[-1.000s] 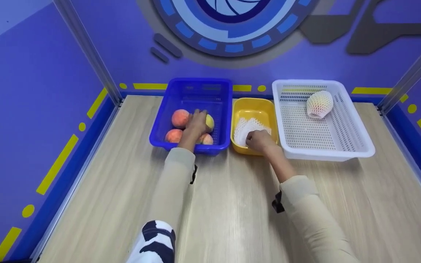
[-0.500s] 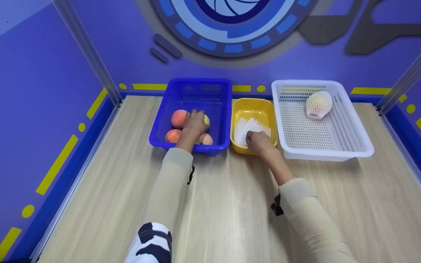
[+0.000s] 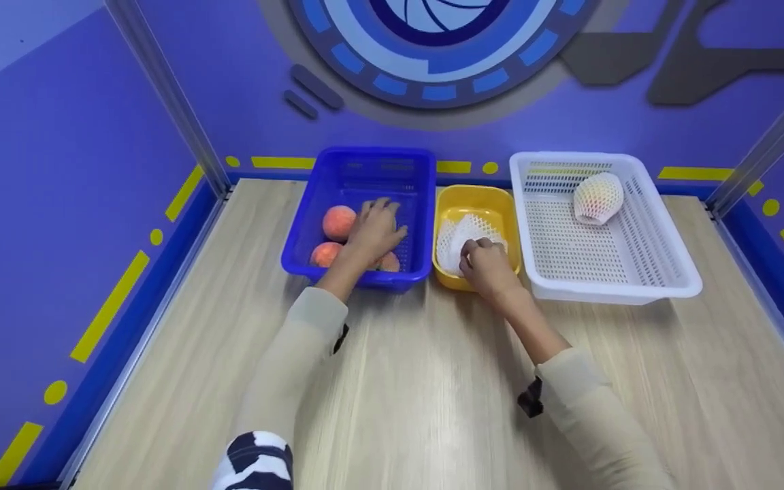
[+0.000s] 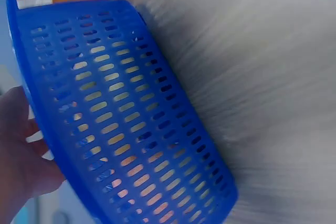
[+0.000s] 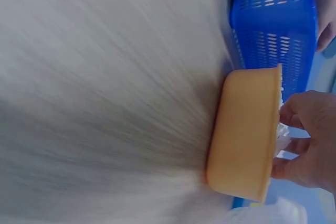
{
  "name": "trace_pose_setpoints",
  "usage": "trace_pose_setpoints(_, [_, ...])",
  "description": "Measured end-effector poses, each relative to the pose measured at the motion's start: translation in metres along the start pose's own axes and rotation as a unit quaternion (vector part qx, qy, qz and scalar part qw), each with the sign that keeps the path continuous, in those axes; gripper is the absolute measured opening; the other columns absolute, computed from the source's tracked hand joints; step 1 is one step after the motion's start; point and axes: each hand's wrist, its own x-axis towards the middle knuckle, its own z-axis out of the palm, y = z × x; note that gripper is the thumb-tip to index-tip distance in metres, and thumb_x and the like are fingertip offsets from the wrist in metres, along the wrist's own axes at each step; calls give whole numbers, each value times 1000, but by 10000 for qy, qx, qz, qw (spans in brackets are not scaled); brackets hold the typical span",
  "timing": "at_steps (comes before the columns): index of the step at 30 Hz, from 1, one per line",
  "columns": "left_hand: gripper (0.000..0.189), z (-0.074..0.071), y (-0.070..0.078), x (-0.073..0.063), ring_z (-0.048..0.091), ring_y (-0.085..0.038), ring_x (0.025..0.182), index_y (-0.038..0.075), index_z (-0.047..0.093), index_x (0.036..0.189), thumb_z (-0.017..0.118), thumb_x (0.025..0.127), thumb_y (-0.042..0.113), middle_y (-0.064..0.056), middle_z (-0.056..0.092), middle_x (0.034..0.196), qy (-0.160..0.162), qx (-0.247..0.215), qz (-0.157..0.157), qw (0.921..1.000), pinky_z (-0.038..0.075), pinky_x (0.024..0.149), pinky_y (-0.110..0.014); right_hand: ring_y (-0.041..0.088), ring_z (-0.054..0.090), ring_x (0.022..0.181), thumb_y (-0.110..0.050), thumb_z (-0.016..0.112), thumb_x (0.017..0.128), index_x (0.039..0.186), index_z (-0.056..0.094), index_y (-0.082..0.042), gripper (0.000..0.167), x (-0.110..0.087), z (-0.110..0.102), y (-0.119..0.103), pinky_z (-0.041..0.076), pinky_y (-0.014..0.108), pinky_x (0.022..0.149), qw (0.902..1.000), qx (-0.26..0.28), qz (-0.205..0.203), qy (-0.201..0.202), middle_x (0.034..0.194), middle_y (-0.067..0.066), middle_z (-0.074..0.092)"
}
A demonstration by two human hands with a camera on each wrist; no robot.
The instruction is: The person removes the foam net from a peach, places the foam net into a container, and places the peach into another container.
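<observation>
My left hand [image 3: 375, 231] is over the blue basket [image 3: 288, 262], its fingers spread and thumb out to the right. Beneath and beside it are orange-pink peaches; one peach [image 3: 339, 222] lies left of the fingers, another [image 3: 326, 254] is nearer the front wall. A further peach [image 3: 388, 262] shows partly below the palm. My right hand [image 3: 491, 269] reaches into the yellow container [image 3: 477, 194], its curled fingers and thumb pinching a white foam fruit net [image 3: 463, 235]. In the right wrist view, white netting [image 5: 282, 144] shows between the fingers, partly behind the container's rim.
At right, a white basket [image 3: 684, 282] holds one fruit in a foam net [image 3: 598, 197]. All three containers stand side by side at the back of the wooden table [image 3: 405, 395]. Blue panels [image 3: 460, 143] enclose the back and sides.
My left hand has loosened from round a yellowish peach, its fingers spreading, and the forearm has swung left. My right fingers have shifted slightly at the foam net, which bunches up a little.
</observation>
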Motion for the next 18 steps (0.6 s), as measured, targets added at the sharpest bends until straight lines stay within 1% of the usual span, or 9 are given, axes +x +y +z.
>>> trace_pose_setpoints(4, [54,-6,12,-16,38,-33,143,12,51,149,55,103,40,-10,44,157,295,34,546,9981,31,120,-49,46,57,114,-15,57,99,107,68,2,21,-10,-11,-3,44,54,104,9998,161,88,74,116,24,65])
trace_pose_setpoints(7, [52,-8,19,-28,38,-32,144,15,52,149,54,104,41,-8,43,157,424,36,829,9957,30,120,-49,44,54,121,-15,58,100,111,68,2,23,-19,-19,-5,41,53,110,9997,188,-45,129,122,23,64])
trace_pose_setpoints(11, [52,-10,24,-46,38,-33,145,16,52,149,53,104,41,-8,44,157,486,77,1149,9922,30,121,-49,42,53,125,-16,59,100,118,67,3,28,-32,-28,-7,40,52,113,9992,153,-291,221,128,23,63])
trace_pose_setpoints(13, [51,-10,25,-56,39,-34,145,15,52,149,53,104,40,-9,45,156,567,108,1369,9889,30,121,-48,41,53,126,-18,59,101,122,67,3,31,-39,-32,-9,40,52,113,9989,172,-367,223,131,23,62])
trace_pose_setpoints(15, [51,-9,26,-65,40,-34,144,14,53,148,54,104,39,-10,47,154,672,111,1609,9846,30,121,-47,40,55,127,-20,59,101,125,67,2,33,-47,-36,-11,40,51,113,9984,185,-467,247,133,21,63])
trace_pose_setpoints(18, [49,-7,26,-78,44,-35,142,12,55,146,55,103,38,-12,50,151,917,127,1972,9760,31,121,-46,39,57,127,-22,58,102,127,67,1,35,-59,-40,-13,41,51,113,9967,132,-725,333,132,20,64])
